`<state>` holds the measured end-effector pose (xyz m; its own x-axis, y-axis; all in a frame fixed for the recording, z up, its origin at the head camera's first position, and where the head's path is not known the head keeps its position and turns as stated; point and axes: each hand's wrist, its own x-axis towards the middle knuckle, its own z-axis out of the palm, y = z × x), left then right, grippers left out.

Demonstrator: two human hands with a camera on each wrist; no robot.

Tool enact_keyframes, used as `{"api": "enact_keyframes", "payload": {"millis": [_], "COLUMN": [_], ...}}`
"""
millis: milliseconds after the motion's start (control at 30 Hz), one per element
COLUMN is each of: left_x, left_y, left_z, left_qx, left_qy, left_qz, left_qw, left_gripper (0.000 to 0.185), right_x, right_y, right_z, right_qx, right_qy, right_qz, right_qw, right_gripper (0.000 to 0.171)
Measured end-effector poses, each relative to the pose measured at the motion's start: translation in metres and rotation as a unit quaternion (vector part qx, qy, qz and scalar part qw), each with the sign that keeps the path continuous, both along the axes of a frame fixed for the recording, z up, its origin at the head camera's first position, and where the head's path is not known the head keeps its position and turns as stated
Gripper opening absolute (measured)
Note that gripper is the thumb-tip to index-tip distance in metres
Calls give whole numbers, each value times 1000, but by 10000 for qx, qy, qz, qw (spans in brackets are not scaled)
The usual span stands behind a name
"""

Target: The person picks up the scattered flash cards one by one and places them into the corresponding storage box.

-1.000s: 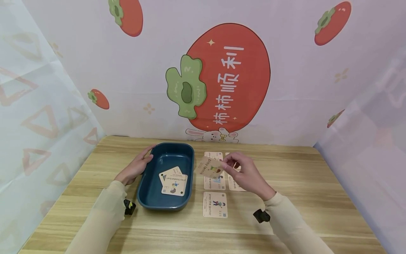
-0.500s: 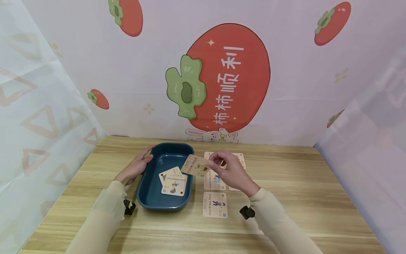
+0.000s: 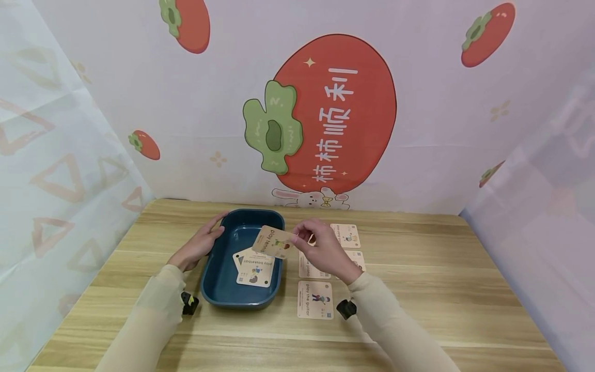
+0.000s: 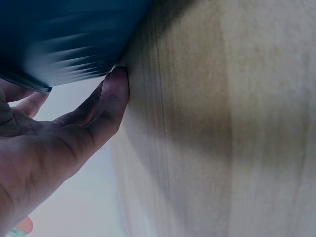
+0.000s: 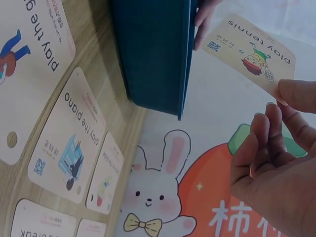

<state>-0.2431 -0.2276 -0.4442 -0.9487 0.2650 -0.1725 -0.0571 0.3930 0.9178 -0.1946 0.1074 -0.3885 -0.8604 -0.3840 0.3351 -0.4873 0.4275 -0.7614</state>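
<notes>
Wood tabletop [image 3: 465,289] w/ blue tray [image 3: 241,304]; tennis card [image 3: 271,242] by corner in R grip [image 3: 322,249], bulk L, partly over tray.

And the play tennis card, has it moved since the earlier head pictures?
Yes. In the head view, the play tennis card has moved left, from right of the blue tray to over its right rim.

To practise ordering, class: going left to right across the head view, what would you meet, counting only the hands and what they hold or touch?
Left hand, tray, tennis card, right hand.
</notes>
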Motion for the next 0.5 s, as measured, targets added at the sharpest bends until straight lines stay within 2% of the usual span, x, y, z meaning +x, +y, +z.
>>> {"api": "enact_keyframes", "payload": {"millis": [500], "left_x": [1], "left_y": [2], "left_z": [1], "left_qx": [-9], "left_qy": [30], "left_qz": [34], "left_qw": [10000], "left_gripper": [55], "right_x": [-2], "right_y": [-8], "right_z": [-8], "right_qx": [121], "right_qy": [-125], "right_qz": [-8], "right_qw": [9998], "right_gripper": [5]}}
